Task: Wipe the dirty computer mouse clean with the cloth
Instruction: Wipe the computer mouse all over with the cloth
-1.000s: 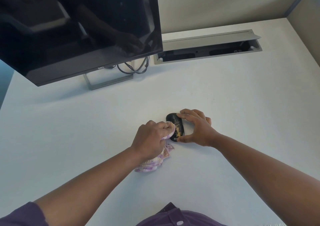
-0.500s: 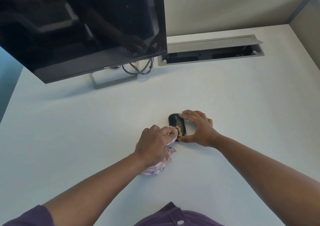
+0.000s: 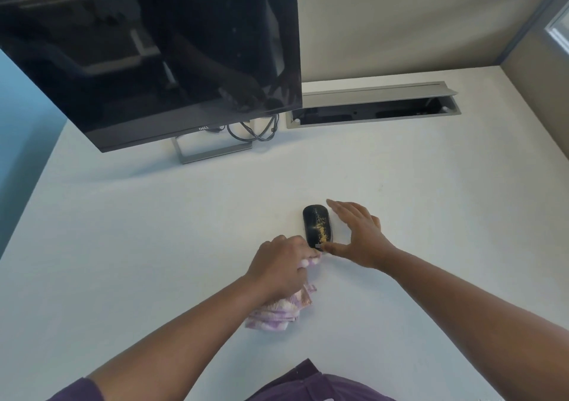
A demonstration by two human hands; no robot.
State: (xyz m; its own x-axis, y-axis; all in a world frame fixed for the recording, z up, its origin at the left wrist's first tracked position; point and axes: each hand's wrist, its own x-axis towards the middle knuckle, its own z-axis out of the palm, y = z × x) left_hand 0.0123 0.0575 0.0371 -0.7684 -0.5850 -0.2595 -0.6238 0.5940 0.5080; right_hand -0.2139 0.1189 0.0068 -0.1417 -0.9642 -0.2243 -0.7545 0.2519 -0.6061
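Mouse (image 3: 317, 226): yellow grime across its top, so your wiping is barely begun.
Left hand (image 3: 281, 266): clenched around the cloth (image 3: 277, 313), at the near end.
Right hand (image 3: 358, 234): fingers spread, bracing beside it.

Right hand (image 3: 358, 234) has released the mouse (image 3: 317, 225).

mouse, cloth and both hands sitting mid-desk, in front of the screen

the mouse (image 3: 317, 226) is lying on the desk (image 3: 431, 203), with the right hand (image 3: 358, 236) lying just to its right, thumb touching its near end. the left hand (image 3: 278, 266) is sitting at its near-left, bunching the cloth (image 3: 277, 316), which is trailing toward the person. the monitor (image 3: 147, 52) is standing behind and to the left, cables (image 3: 252, 129) hanging beside its stand (image 3: 212, 151), the cable tray (image 3: 372, 105) lying to its right.
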